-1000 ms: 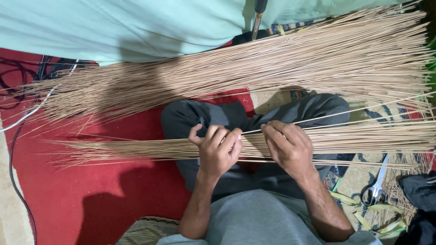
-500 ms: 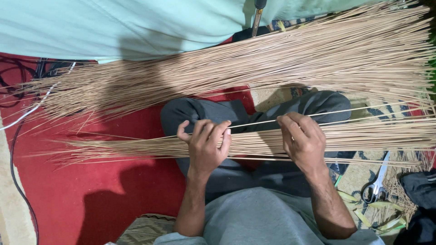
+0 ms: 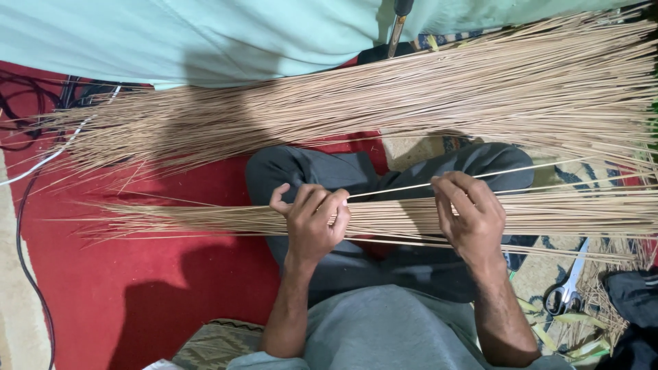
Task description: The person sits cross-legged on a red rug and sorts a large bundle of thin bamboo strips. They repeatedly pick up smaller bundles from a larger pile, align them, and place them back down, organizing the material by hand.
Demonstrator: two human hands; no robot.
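Observation:
A long thin bundle of tan sticks lies across my lap, running left to right. My left hand is curled around this bundle near its middle. My right hand grips the same bundle further right, and its fingers also pinch a single stick that rises apart from the bundle towards the upper right. A much larger heap of the same sticks lies beyond my knees, fanning out to the right.
Red cloth covers the floor at left, with dark cables and a white cord along its edge. A pale green sheet lies at the top. Scissors rest at lower right among leaf scraps.
My hands have spread apart along the bundle. The right hand slid right, drawing one stick up out of the bundle; the left hand shifted slightly left.

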